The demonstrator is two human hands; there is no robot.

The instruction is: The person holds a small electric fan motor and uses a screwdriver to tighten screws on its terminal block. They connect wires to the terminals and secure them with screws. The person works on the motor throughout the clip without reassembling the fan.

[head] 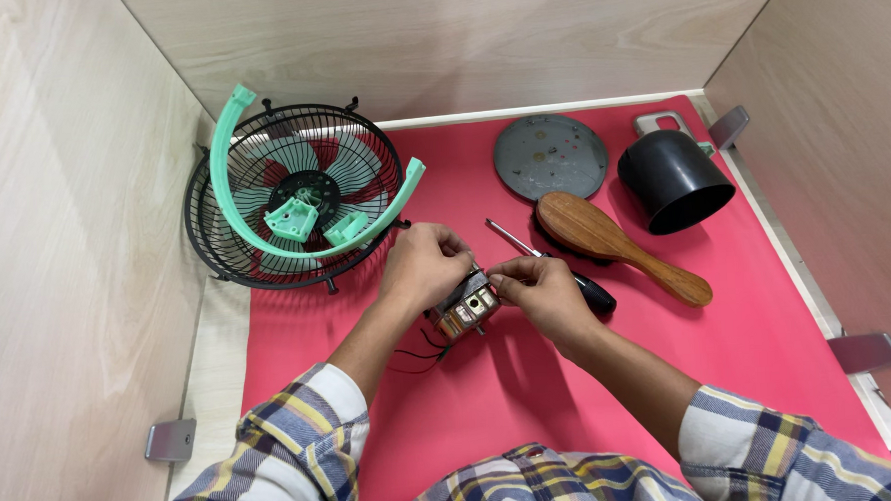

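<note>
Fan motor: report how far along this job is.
Done: the fan is apart. The wire grilles hold the blades and a green bracket; the grey disc and black housing lie aside on the red mat.
In hand: both hands, left hand and right hand, grip the motor.
Left: everything remains separate; the screwdriver lies unused.
</note>
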